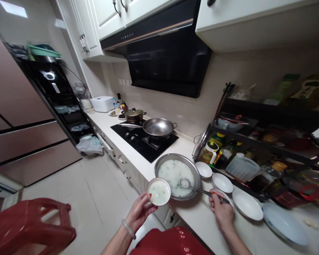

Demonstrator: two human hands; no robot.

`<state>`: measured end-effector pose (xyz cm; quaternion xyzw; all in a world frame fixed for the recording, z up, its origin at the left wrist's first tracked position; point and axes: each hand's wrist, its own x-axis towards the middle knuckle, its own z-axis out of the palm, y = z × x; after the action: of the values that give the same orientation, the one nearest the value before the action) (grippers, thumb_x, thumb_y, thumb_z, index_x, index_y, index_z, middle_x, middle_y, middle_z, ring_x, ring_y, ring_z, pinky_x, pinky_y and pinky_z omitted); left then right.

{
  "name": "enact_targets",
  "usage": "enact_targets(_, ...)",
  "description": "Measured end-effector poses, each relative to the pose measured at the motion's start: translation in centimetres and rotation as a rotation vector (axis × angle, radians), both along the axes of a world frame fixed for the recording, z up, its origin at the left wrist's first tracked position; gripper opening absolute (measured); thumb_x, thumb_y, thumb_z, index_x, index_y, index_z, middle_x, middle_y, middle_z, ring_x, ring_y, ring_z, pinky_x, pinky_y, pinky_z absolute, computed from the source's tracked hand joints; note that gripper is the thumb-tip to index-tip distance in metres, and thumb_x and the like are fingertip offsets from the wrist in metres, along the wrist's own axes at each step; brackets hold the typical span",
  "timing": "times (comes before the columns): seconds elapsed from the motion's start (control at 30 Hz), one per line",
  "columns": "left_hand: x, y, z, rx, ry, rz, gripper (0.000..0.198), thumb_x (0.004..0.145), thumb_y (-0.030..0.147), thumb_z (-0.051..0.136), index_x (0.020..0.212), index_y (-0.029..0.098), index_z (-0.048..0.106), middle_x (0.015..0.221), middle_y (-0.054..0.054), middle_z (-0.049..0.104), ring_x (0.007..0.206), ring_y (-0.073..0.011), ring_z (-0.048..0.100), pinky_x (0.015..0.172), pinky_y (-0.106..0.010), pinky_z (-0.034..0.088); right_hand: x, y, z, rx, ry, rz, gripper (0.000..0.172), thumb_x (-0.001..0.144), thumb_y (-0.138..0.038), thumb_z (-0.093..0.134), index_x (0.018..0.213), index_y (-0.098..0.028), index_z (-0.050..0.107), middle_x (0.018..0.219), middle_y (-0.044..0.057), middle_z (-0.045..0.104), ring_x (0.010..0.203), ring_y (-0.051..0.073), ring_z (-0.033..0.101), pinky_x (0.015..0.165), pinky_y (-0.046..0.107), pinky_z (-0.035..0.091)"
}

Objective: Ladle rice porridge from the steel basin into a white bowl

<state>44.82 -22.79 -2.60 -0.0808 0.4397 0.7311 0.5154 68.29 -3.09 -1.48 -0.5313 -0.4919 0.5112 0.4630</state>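
My left hand (140,210) holds a small white bowl (159,193) of pale soup with green bits, its thumb over the rim. The bowl is beside the near left edge of a large metal basin (197,191) of the same soup. My right hand (221,209) is closed around the dark handle of a ladle (185,183), whose scoop rests in the soup inside the basin. Behind the right hand, a small white bowl (228,199) is partly hidden.
White bowls (222,183) and a larger oval dish (284,224) line the counter at right, before a rack (276,148) of bottles. A wok (159,127) and a lidded pot (134,115) stand on the black cooktop (146,150). A red stool (29,223) is at lower left.
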Motion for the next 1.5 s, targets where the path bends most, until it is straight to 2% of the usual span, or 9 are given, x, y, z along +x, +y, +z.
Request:
enact_targets(0.13,-0.1,-0.4,-0.4,-0.01,0.014,-0.021,0.031,0.071,0.012,0.068,0.089,0.018,0.044,0.072,-0.003,0.064,0.06,-0.0196,0.066,0.055,-0.032,0.056,0.0,0.1,0.3,0.004,0.031,-0.015,0.05,0.058,-0.053,0.068,0.086,-0.012,0.061,0.05,-0.001,0.055,0.042,0.009,0.042,0.036,0.018,0.033)
enact_targets(0.3,0.1,-1.1,-0.4,0.033,0.024,-0.076,0.027,0.069,0.011,0.067,0.089,0.015,0.049,0.061,0.0,0.06,0.049,-0.0133,0.06,0.051,-0.029,0.055,0.2,0.2,0.0,-0.016,0.066,-0.027,0.05,0.057,-0.052,0.07,0.087,-0.012,0.061,0.05,-0.001,0.055,0.043,0.009,0.043,0.036,0.018,0.032)
enact_targets(0.43,0.1,-1.5,0.4,0.026,0.023,-0.059,0.038,0.066,0.013,0.072,0.093,0.017,0.046,0.075,-0.002,0.064,0.058,-0.0175,0.065,0.053,-0.031,0.056,0.1,0.1,0.0,-0.013,0.097,-0.022,0.051,0.057,-0.051,0.071,0.088,-0.012,0.061,0.05,-0.002,0.055,0.041,0.009,0.042,0.035,0.017,0.031)
enact_targets(0.6,-0.1,-1.6,0.9,0.028,0.028,-0.046,0.038,0.066,0.015,0.073,0.089,0.019,0.043,0.072,0.0,0.062,0.055,-0.0176,0.065,0.054,-0.032,0.056,-0.2,-0.2,0.6,0.006,0.098,0.002,0.051,0.058,-0.052,0.072,0.087,-0.012,0.061,0.051,-0.001,0.055,0.042,0.009,0.043,0.035,0.017,0.031)
enact_targets(0.93,-0.1,-2.1,1.0,0.0,0.027,-0.04,0.035,0.071,0.013,0.068,0.091,0.019,0.04,0.074,0.0,0.062,0.057,-0.017,0.066,0.057,-0.033,0.056,-1.3,-1.0,0.6,0.018,0.094,0.049,0.051,0.059,-0.054,0.072,0.089,-0.013,0.062,0.053,-0.001,0.056,0.043,0.009,0.043,0.036,0.017,0.032)
enact_targets(1.1,-0.5,-2.3,0.4,-0.002,0.005,-0.026,0.037,0.07,0.012,0.068,0.092,0.019,0.04,0.074,0.0,0.062,0.056,-0.0171,0.066,0.056,-0.032,0.056,-2.0,-1.7,0.4,-0.004,0.073,0.074,0.051,0.06,-0.054,0.07,0.09,-0.014,0.062,0.052,-0.002,0.055,0.041,0.009,0.042,0.035,0.018,0.031)
enact_targets(1.5,-1.5,-2.2,0.4,0.018,0.015,-0.08,0.034,0.067,0.013,0.07,0.091,0.017,0.045,0.068,-0.001,0.063,0.056,-0.0191,0.066,0.054,-0.031,0.056,-1.2,-1.0,-0.4,0.043,0.013,0.022,0.052,0.058,-0.056,0.069,0.088,-0.013,0.063,0.051,-0.001,0.056,0.043,0.012,0.045,0.039,0.022,0.035)
